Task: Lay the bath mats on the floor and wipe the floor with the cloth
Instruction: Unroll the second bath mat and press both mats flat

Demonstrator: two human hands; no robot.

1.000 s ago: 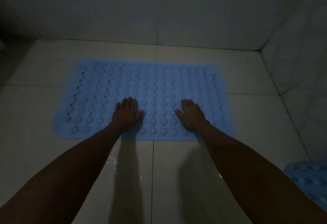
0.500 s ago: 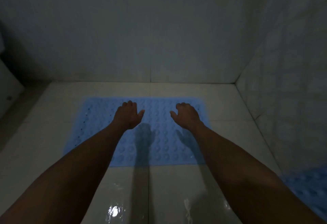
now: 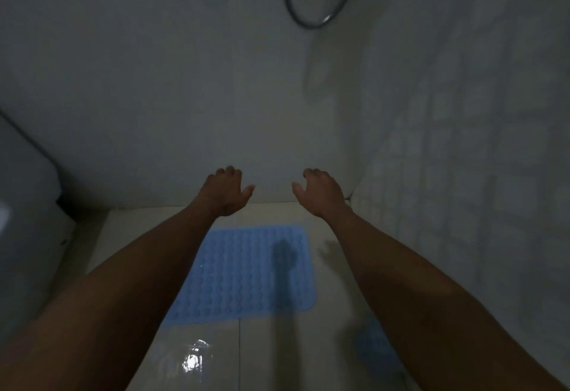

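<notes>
A light blue bath mat point(image 3: 246, 270) with rows of bumps lies flat on the pale tiled floor point(image 3: 271, 353), partly hidden by my left forearm. My left hand point(image 3: 225, 191) is raised well above it, empty, fingers loosely curled and thumb apart. My right hand point(image 3: 320, 191) is up at the same height, also empty with fingers apart. A second blue bath mat point(image 3: 374, 346) shows in part at the lower right, under my right forearm. No cloth is in view.
Tiled walls close the corner ahead and to the right. A grey shower hose loop point(image 3: 317, 17) hangs on the wall above. A white fixture point(image 3: 21, 193) stands at the left. A wet patch point(image 3: 192, 359) glints on the near floor.
Both hands lifted off the mat, where they were pressed flat, and rose into the air. The view tilted upward, so the mat now sits lower and the wall fills more of the frame.
</notes>
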